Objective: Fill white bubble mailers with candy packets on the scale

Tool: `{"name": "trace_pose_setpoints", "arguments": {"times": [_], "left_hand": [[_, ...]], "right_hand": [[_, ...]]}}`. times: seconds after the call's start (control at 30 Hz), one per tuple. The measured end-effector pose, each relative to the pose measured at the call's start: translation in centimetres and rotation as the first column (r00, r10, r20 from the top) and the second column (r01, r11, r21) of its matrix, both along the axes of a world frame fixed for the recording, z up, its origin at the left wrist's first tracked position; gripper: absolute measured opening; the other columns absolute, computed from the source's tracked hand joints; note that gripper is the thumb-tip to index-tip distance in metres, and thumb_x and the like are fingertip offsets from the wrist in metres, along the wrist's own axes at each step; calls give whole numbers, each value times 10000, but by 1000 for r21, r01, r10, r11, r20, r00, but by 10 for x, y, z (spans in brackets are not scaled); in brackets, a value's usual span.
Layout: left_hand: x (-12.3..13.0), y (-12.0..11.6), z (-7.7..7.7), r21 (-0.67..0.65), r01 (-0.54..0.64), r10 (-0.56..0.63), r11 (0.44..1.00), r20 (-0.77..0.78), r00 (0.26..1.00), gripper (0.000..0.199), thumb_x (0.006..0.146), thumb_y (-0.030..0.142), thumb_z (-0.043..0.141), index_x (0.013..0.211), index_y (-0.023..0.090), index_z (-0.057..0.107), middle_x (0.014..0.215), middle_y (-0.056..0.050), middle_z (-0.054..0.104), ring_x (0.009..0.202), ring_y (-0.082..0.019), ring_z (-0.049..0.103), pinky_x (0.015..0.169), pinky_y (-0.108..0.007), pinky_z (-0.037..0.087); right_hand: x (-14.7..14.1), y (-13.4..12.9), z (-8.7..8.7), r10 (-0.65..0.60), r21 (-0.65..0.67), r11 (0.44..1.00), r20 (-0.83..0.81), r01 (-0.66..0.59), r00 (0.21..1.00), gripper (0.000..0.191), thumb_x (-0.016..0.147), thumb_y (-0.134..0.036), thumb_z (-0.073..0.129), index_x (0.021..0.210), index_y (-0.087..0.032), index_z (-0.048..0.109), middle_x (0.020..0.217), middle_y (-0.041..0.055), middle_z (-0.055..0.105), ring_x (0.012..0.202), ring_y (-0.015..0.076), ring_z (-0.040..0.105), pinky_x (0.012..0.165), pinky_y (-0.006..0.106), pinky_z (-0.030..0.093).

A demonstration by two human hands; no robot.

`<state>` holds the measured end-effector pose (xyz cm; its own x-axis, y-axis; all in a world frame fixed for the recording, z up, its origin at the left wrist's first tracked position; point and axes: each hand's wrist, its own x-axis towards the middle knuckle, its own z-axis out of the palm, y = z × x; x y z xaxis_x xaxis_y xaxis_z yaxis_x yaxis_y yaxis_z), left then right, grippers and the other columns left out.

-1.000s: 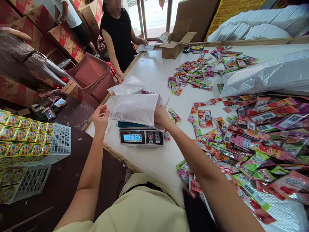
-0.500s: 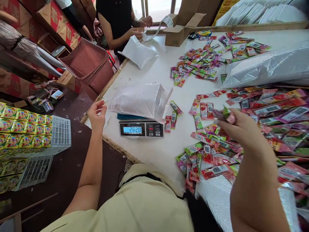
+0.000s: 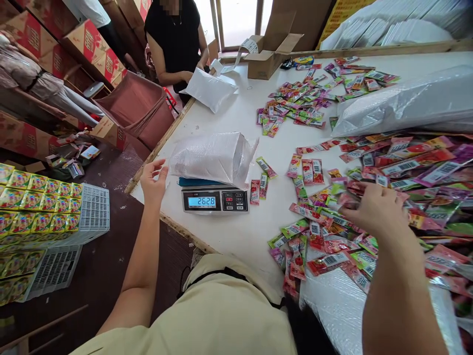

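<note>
My left hand [image 3: 153, 181] is raised at the left end of a filled white mailing bag [image 3: 207, 155], its fingers loosely curled and apart, with nothing in them. The bag lies on its side on a digital scale [image 3: 215, 200], its mouth to the right. A blue-green pad [image 3: 195, 182] shows under it, and the display reads 2628. Over the heap of small snack packets [image 3: 334, 259] on the right, my right hand [image 3: 380, 209] faces down. A few blurred packets [image 3: 347, 199] are between its thumb and fingers, which are partly hidden.
Across the table, a person in black [image 3: 173, 44] stands by another white bag [image 3: 211, 89]. An opened carton [image 3: 264, 64], a second packet heap [image 3: 303, 101] and a large white bag [image 3: 402, 106] lie farther back. Crates of yellow boxes [image 3: 94, 212] stand at left on the floor.
My right hand has lowered into the packet heap with the packets it held up before. My left hand stays beside the bag. The other person's hands have dropped behind their white bag.
</note>
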<state>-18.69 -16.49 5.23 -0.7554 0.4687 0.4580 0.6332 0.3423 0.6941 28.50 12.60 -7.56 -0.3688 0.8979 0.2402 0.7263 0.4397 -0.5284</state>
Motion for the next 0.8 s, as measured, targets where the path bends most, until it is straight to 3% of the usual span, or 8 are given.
{"name": "trace_pose_setpoints", "arguments": {"times": [0.07,0.1,0.17,0.3,0.4,0.5,0.63,0.8], "left_hand": [[1,-2,-1,-4,0,0,1000,-5,1000,293,832,394,686,1055,209,733,1047,-69,725,927,-190,671,807,-311,536],[1,-2,-1,-8,-1,1,1000,-9,1000,288,836,391,684,1055,211,732,1050,-69,725,926,-190,670,809,-312,536],[4,-2,0,-17,0,0,1000,-21,1000,278,845,385,677,1060,216,730,1056,-66,724,931,-189,668,824,-316,536],[9,3,2,-34,15,-17,999,-64,998,266,863,392,669,1058,221,726,1056,-59,709,936,-187,661,848,-325,535],[10,4,3,-50,28,-33,998,-89,996,249,876,392,664,1053,227,726,1062,-57,700,947,-188,658,859,-330,533],[11,3,1,-59,29,-35,998,-91,995,247,875,386,662,1053,227,727,1068,-58,697,966,-192,658,859,-327,536],[11,-1,-2,-76,8,-14,997,-85,996,243,875,382,655,1040,223,734,1064,-56,705,949,-185,659,849,-320,537],[14,-2,-4,-70,-1,-4,998,-66,998,235,875,381,653,1024,222,741,1063,-58,712,951,-187,659,844,-321,536]], "right_hand": [[-26,-6,11,-24,14,1000,18,23,1000,583,662,-549,775,1138,-245,630,1164,255,627,1181,501,564,897,683,462],[-43,-11,20,28,-26,999,-21,-29,999,626,702,-545,747,1227,-228,619,1246,252,611,1259,487,534,970,674,456],[-83,-22,38,215,-137,960,-198,-244,956,560,812,-519,658,1280,-216,613,1263,205,634,1220,396,597,1003,599,503],[-177,-43,60,414,-242,772,-509,-587,755,505,823,-416,646,1289,-223,607,1259,134,651,1037,256,681,952,481,576],[-241,-51,61,463,-244,692,-572,-679,678,720,755,-358,719,1434,-236,513,1403,166,564,1118,289,645,923,488,582],[-287,-53,56,441,-232,700,-602,-675,665,725,747,-313,735,1432,-216,516,1376,169,591,1154,320,614,930,495,563],[-310,-55,50,350,-290,736,-610,-612,711,358,809,-246,617,1163,-227,661,1027,76,713,1017,287,635,868,456,550],[-286,-50,50,182,-329,800,-663,-501,726,141,720,-193,566,841,-217,636,778,4,639,744,180,573,738,348,505]]}}
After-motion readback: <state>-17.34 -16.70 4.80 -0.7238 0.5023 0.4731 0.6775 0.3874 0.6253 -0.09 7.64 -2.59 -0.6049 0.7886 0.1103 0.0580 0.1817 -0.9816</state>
